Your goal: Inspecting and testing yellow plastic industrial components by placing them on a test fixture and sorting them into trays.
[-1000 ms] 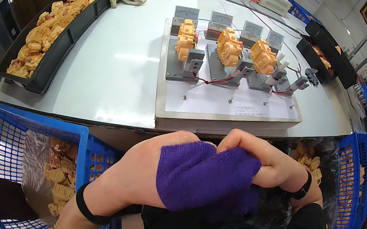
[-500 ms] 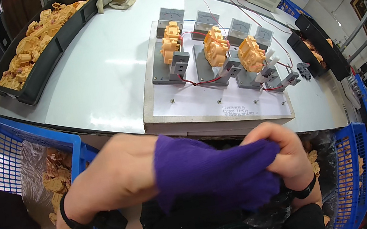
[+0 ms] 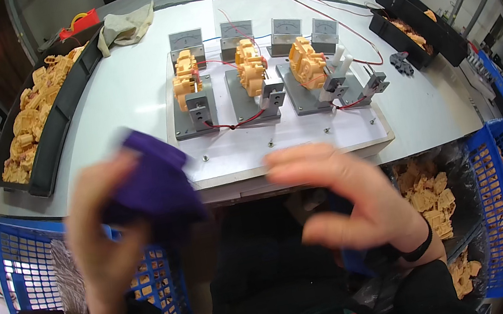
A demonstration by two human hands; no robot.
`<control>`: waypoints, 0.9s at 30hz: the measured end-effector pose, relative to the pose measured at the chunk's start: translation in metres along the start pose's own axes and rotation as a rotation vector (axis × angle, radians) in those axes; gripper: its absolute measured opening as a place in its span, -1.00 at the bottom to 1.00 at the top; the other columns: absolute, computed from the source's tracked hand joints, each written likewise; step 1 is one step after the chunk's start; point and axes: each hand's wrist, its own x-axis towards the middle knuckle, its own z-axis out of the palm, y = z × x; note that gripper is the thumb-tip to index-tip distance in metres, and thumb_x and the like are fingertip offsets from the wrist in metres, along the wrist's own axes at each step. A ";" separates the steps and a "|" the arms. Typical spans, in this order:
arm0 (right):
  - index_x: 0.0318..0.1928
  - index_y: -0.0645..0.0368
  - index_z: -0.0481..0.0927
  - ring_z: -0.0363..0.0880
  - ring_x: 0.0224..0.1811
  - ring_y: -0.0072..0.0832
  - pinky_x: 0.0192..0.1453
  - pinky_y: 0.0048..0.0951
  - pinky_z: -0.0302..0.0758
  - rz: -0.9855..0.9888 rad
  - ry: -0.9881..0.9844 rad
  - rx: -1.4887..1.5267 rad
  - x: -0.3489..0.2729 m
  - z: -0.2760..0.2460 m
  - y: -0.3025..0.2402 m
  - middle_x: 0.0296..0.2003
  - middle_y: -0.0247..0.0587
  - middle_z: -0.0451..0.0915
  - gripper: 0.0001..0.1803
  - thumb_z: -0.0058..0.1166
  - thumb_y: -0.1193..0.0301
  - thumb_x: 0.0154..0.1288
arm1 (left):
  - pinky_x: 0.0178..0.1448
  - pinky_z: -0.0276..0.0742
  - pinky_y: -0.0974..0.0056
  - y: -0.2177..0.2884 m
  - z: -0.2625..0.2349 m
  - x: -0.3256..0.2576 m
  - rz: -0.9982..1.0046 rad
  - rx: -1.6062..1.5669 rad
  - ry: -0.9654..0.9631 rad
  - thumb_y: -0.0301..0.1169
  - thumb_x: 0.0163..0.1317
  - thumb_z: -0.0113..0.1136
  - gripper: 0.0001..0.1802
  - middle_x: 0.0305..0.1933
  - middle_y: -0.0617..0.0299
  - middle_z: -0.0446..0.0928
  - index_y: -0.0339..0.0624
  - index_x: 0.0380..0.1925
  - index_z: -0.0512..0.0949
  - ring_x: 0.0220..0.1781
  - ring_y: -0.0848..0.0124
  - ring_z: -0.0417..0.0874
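- Clutching a purple cloth (image 3: pixel 152 184), the left hand (image 3: pixel 105 243) has its grip clamped on the bunched fabric; both are motion-blurred.
- Right hand (image 3: pixel 347 201): grip apart, fingers curled and spread, nothing in it. It sits well apart from the cloth, to the cloth's right.
- Cloth is raised over the near edge of the white desk (image 3: pixel 120 99), its top corner overlapping the near left corner of the white board (image 3: pixel 289 143).
- On that board, beyond the cloth: three grey stands with orange plastic parts (image 3: pixel 249 70), red wires, and a row of small grey meters (image 3: pixel 236 30) behind them.
- Far left of the cloth on the desk: long black tray (image 3: pixel 53 141) of orange parts; a beige rag (image 3: pixel 128 27) beyond it.
- Below the cloth, under the desk edge: blue mesh basket (image 3: pixel 33 256) with orange parts.
- Far right of the cloth: a second blue basket (image 3: pixel 494 195), and black trays (image 3: pixel 417 27) on the desk.
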 end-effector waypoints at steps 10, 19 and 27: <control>-0.09 0.28 0.67 0.65 -0.08 -0.23 0.03 -0.29 0.55 0.360 0.466 -0.438 -0.060 -0.047 0.086 -0.16 -0.10 0.69 -0.85 0.12 0.55 0.39 | 0.51 0.24 0.04 -0.143 -0.010 -0.033 -0.345 0.714 -0.120 -0.48 0.24 0.28 -0.27 0.51 -0.26 0.20 -0.08 0.44 0.33 0.52 -0.14 0.28; -0.10 0.26 0.67 0.60 -0.14 -0.35 -0.03 -0.43 0.52 0.364 0.307 -0.384 -0.048 -0.033 0.109 -0.21 -0.18 0.63 -0.86 0.17 0.51 0.39 | 0.25 0.40 0.21 -0.070 0.043 0.003 -0.223 0.244 -0.173 -0.47 0.34 0.23 -0.79 -0.03 0.10 0.61 -0.28 -0.06 0.62 0.11 0.20 0.55; -0.13 0.26 0.67 0.58 -0.15 -0.38 -0.06 -0.43 0.51 0.374 0.294 -0.357 -0.050 -0.039 0.118 -0.22 -0.21 0.62 -0.89 0.14 0.53 0.40 | -0.04 0.43 0.29 -0.040 0.080 0.023 -0.219 0.094 -0.285 -0.52 0.25 0.31 -0.85 -0.23 0.18 0.53 -0.28 -0.17 0.65 -0.17 0.32 0.52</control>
